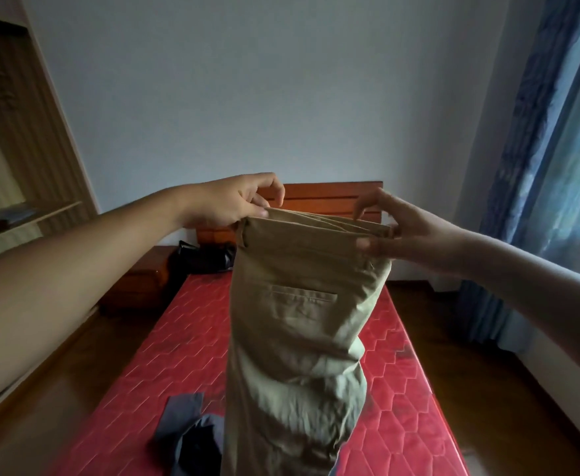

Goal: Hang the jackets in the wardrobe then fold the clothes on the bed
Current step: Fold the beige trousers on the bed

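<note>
The khaki cotton trousers (295, 324) hang in the air over the middle of the bed, seat side with its welt pocket towards the camera; their long axis runs straight down from the waistband, which is stretched roughly level between the two hands, while the legs drop in loose creases out of the bottom of the view, so whether the hems touch the bed cannot be told; the left hand (227, 204) pinches the left end of the waistband, thumb and curled fingers closed on the cloth; the right hand (408, 231) holds the right end, thumb pressed on the near face and fingers behind it, less tightly curled; both hands sit at the same height and about equally far out, so neither is nearer; I judge that the next fold turns on this, since the trousers must be laid down along the red quilted mattress (402, 372) that lies directly below them; a crumpled grey garment (185, 431) lies on the near part of the mattress, just left of the hanging legs; a dark heap (203, 255) sits at the far end by the reddish wooden headboard (319, 197).
</note>
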